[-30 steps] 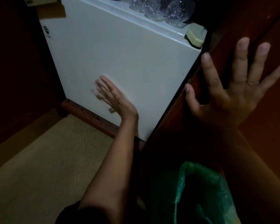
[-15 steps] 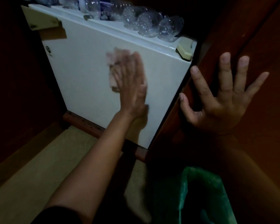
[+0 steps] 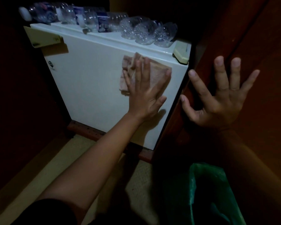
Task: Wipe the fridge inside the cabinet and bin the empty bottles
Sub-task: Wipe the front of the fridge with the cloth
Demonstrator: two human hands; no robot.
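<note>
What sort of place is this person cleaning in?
Likely a hotel room or bedroom: a small white fridge sits inside a dark wooden cabinet, empty bottles lie on top, and the floor is carpet.

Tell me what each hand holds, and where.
No grip: the left hand presses the cloth against the fridge door, fingers across its middle. The right hand rests spread on the cabinet door, holding nothing.

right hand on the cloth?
No, the left hand presses the cloth on the fridge door; the right hand is spread open at the cabinet wall.

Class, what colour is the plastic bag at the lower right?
The plastic bag is green; the head view, the only one, shows it.
</note>
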